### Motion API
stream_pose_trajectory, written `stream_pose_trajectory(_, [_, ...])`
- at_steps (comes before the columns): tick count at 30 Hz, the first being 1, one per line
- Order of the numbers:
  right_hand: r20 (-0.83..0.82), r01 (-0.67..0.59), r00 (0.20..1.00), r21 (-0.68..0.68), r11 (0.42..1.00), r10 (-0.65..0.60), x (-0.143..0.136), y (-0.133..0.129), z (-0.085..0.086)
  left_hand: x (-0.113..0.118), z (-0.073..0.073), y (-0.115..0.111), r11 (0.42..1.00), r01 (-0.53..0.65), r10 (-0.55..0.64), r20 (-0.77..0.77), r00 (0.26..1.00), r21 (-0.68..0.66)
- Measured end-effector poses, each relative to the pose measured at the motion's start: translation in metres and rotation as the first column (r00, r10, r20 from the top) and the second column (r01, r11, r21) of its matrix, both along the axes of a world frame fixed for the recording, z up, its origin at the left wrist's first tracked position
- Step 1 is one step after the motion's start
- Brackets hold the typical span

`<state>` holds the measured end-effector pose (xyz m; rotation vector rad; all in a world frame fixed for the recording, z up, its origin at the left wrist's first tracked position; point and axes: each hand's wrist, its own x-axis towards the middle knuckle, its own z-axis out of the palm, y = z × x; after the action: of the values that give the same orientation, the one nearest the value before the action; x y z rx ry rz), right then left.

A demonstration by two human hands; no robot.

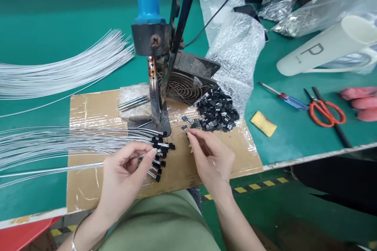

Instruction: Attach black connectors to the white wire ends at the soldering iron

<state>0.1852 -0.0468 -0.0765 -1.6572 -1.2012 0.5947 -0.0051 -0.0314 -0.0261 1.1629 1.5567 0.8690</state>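
Observation:
My left hand [126,172] is closed in a pinch around the end of a thin white cable [88,166], which trails off to the left. Beneath and beyond it lie several similar cables [97,141], their ends fitted with black connectors [163,163]. My right hand [210,155] has thumb and forefinger together at a small black connector [184,128] with a silvery face. That piece is at the near left edge of a heap of loose black connectors [218,110]. Between and beyond my hands, a blue-handled soldering iron [149,0] hangs tip down in a clamp.
Cardboard [182,182] covers the work area. A fan [185,86] stands behind the iron. On the left lies a bundle of white cables [64,74]. Rightward are a yellow sponge [263,123], a screwdriver [284,97], orange-handled scissors [326,113] and a white cup [318,51].

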Motion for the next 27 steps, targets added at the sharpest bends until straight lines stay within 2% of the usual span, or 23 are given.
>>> stream_pose_trajectory(4, [0.187,-0.116,0.978,0.111,0.987,0.094,0.005,-0.006,-0.001,-0.003,0.001,0.001,0.997,0.078,-0.078,-0.003,0.997,0.003])
stream_pose_trajectory(10, [0.295,-0.103,0.955,0.186,0.977,0.045,0.010,-0.011,-0.002,0.002,0.008,-0.002,1.000,0.016,-0.017,-0.019,1.000,-0.012])
stream_pose_trajectory(15, [0.400,-0.105,0.915,0.125,0.987,0.047,0.016,-0.010,-0.001,0.002,0.009,-0.003,1.000,0.003,-0.004,-0.024,1.000,-0.022])
stream_pose_trajectory(18, [0.403,-0.115,0.913,0.095,0.989,0.068,0.019,-0.011,0.001,0.001,0.008,-0.002,1.000,-0.006,0.006,-0.038,0.999,-0.011])
stream_pose_trajectory(20, [0.309,-0.075,0.949,0.051,0.996,0.055,0.019,-0.013,0.003,0.001,0.009,-0.002,1.000,-0.004,0.004,-0.050,0.999,-0.004])
stream_pose_trajectory(23, [0.005,0.013,1.000,-0.016,1.000,-0.012,0.015,-0.017,0.006,0.001,0.009,-0.002,1.000,0.008,-0.007,-0.049,0.999,0.007])
stream_pose_trajectory(25, [-0.183,0.039,0.982,-0.038,0.999,-0.046,0.009,-0.017,0.010,0.001,0.010,-0.002,1.000,0.011,-0.010,-0.043,0.999,0.009])
stream_pose_trajectory(27, [-0.285,0.030,0.958,-0.041,0.999,-0.041,0.003,-0.017,0.015,0.002,0.010,-0.002,1.000,0.010,-0.010,-0.044,0.999,0.008])
